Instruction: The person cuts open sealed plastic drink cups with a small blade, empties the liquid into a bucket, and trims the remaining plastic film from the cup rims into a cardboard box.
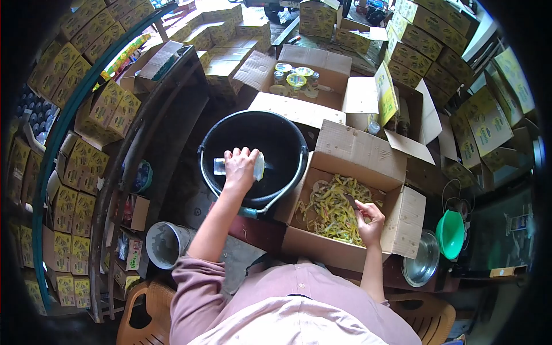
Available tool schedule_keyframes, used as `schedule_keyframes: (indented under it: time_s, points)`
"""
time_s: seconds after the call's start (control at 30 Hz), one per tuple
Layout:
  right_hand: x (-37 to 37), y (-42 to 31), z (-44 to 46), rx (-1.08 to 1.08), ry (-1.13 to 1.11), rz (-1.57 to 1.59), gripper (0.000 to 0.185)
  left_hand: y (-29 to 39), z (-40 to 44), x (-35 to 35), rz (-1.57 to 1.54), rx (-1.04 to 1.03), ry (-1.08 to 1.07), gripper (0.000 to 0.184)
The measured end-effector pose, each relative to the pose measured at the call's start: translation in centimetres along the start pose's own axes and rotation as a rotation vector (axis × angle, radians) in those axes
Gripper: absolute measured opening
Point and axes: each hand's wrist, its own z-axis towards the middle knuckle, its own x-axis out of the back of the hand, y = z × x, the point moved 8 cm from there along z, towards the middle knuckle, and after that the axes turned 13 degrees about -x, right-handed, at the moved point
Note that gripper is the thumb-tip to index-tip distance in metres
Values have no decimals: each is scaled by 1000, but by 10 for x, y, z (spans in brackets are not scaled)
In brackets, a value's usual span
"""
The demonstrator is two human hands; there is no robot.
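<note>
My left hand (240, 167) is wrapped round a clear jar (219, 166), held sideways over the black bucket (253, 117). The jar's ends show on both sides of my fingers. My right hand (370, 221) pinches a small, dark, flat piece (349, 199), perhaps a blade; its exact kind is unclear. That hand is above a heap of yellow-green strips (330, 215) inside an open cardboard box (359, 146). The bucket's handle (247, 212) hangs down on my side.
Behind, another open box (315, 58) holds several jars with yellow lids (296, 80). A third open box (428, 115) stands to its right. At right are a glass bowl (420, 260) and a green bowl (450, 234). A grey pail (165, 246) stands left; stacked printed cartons (75, 218) line the sides.
</note>
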Motion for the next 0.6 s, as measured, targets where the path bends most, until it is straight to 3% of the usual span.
schedule_keyframes:
  time_s: [0.27,0.4,0.47,0.53,0.6]
  points:
    - [60,14,-39,-19,96,5,29,10,16,9,335,-159,-239,24]
    - [82,25,-55,-28,137,34,29,8,27,24,469,-245,-358,20]
    - [90,30,-62,-15,152,25,29,2,35,27,473,-216,-418,32]
    - [98,31,-67,-8,175,40,29,4,42,48,479,-190,-483,65]
    - [109,33,-74,-13,190,49,29,4,50,64,484,-181,-531,63]
